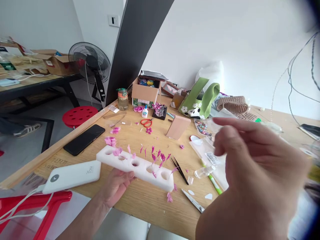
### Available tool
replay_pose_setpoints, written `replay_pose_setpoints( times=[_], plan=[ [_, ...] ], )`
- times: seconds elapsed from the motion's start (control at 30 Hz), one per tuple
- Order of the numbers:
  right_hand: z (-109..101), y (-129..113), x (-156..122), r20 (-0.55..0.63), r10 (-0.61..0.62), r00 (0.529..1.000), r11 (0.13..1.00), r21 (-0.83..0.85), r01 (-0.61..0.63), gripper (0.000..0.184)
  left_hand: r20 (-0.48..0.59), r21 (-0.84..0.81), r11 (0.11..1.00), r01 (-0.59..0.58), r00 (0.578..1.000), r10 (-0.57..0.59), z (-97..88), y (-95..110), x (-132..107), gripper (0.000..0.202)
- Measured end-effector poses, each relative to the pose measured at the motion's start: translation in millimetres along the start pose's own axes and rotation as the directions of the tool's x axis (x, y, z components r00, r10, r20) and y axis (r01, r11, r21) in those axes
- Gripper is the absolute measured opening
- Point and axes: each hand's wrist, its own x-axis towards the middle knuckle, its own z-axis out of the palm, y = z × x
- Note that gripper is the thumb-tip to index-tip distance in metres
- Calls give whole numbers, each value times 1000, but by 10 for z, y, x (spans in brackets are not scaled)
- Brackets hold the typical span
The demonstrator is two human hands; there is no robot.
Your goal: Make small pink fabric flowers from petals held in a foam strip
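My left hand (115, 185) grips the near edge of a long white foam block (136, 166) with round holes, lying on the wooden table (150, 203). Several small pink petals on pins (157, 156) stand stuck in the block. My right hand (252, 173) hovers close to the camera at the right, blurred, fingers stretched leftward and slightly apart, with nothing visible in them. Black tweezers (180, 170) lie just right of the block.
A white power bank (72, 176) and a black phone (83, 139) lie at the left. Red scissors (147, 122), a glue bottle (144, 111), a cardboard box (146, 91), a green bag (200, 100) and plastic packets (210, 153) crowd the back. A red stool (79, 115) and a fan (90, 63) stand beyond the table.
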Motion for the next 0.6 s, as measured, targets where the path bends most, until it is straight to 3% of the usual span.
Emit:
replay_pose_setpoints(
  times=[0.07, 0.13, 0.2, 0.3, 0.43, 0.6],
  plan=[
    [10, 99, -79, 54, 82, 995, 996, -34, -80, 21, 48, 3, 1000, 9, 999, -9, 3, 47, -28, 39],
    [-10, 302, -257, 208, 209, 955, 978, -45, -205, 30, 99, -2, 1000, 27, 995, -27, 22, 95, -43, 41],
    [-22, 512, -513, 336, 379, 862, 923, -72, -378, 40, 156, -2, 998, 61, 986, -60, 43, 127, -51, 40],
    [8, 674, -922, 499, 558, 663, 776, -29, -630, 52, 216, 27, 992, 121, 968, -124, 65, 136, -52, 35],
    [81, 645, -1287, 531, 669, 521, 583, 60, -810, 49, 254, 120, 979, 167, 948, -193, 71, 97, -43, 36],
    [147, 614, -1437, 641, 654, 402, 421, 133, -897, 48, 280, 121, 973, 195, 934, -222, 31, 48, -59, 21]
  ],
)
